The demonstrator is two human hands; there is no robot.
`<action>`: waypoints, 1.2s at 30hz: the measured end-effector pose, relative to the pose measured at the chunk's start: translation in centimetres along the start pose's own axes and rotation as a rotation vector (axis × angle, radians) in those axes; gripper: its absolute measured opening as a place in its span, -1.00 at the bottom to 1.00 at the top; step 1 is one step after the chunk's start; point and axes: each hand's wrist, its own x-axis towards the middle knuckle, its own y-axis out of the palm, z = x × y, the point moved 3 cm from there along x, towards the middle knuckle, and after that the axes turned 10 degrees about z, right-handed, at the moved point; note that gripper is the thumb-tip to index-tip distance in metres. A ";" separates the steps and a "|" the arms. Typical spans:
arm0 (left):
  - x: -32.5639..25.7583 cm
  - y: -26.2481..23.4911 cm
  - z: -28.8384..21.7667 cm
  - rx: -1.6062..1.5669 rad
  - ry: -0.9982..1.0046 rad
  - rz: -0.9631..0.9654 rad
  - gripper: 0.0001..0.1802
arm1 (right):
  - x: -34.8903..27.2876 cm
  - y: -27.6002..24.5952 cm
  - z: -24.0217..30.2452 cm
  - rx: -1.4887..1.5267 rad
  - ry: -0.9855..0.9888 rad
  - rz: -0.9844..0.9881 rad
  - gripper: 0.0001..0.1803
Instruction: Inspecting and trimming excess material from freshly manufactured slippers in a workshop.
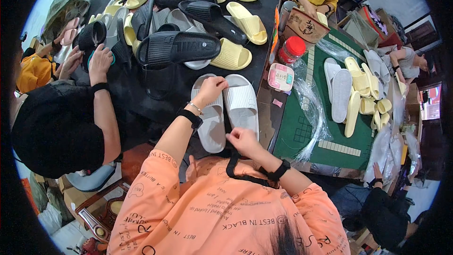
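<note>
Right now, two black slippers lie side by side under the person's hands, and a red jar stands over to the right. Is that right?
Not quite: the two slippers under the person's left hand and right hand are light grey, not black. The head view shows it. The red jar does stand over to the right.

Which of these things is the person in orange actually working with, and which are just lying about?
Seem part of the job:
grey slippers, with the left hand and right hand over them
probably the heaped slippers beyond

Apparently just lying about:
red-lidded jar
square tub
small pink packet
</note>
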 end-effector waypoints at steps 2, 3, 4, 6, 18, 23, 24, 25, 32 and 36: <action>0.0 0.0 -0.2 -0.006 -0.034 0.006 -0.77 | -0.8 1.7 -0.4 0.246 0.059 0.231 -0.74; 0.0 0.0 -0.1 -0.007 -0.031 0.006 -0.77 | -0.9 2.1 -0.1 0.357 0.064 0.323 -0.77; 0.0 0.0 0.0 -0.019 -0.033 0.005 -0.77 | -0.8 2.4 -0.2 0.357 0.065 0.320 -0.77; 0.0 0.0 0.2 -0.031 -0.033 0.005 -0.77 | -0.7 3.2 -0.8 0.649 0.107 0.380 -0.78; -0.1 0.0 0.1 -0.054 -0.047 0.017 -0.77 | -1.5 3.3 -1.5 0.714 0.268 0.479 -0.77; 0.0 -0.1 -0.2 -0.055 -0.068 0.023 -0.77 | -0.6 0.9 -1.3 0.128 0.020 0.162 -0.79; 0.1 -0.1 -0.1 -0.057 -0.069 0.020 -0.77 | -0.3 0.4 -1.3 0.126 0.021 0.165 -0.79; 0.1 -0.1 0.0 -0.072 -0.069 0.026 -0.77 | 0.1 -0.6 -0.8 -0.074 -0.121 0.035 -0.81; 1.6 -0.5 0.2 -0.324 -0.149 0.167 -0.77 | 3.5 -3.2 0.2 -0.733 -0.396 -0.113 -0.90; 2.0 -0.8 0.4 -0.300 -0.032 0.239 -0.77 | 4.3 -2.7 0.4 -0.800 -0.419 -0.153 -0.80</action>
